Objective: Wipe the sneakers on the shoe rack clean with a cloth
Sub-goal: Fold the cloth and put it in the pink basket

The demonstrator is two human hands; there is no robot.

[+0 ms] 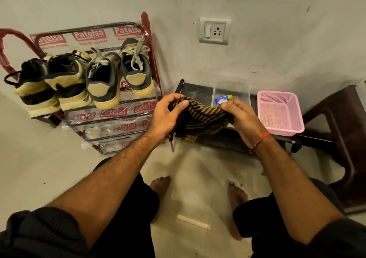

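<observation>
Nearby, pink basket [280, 113], wall socket [215, 30] — both hands' fingers [179, 105] gripping striped cloth [200, 117]

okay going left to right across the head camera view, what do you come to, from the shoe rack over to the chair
Shoe rack with sneakers → left hand → cloth → right hand → pink basket → chair.

sneakers [83, 79] on rack [111, 117] (top shelf), basket [280, 112] right
</observation>
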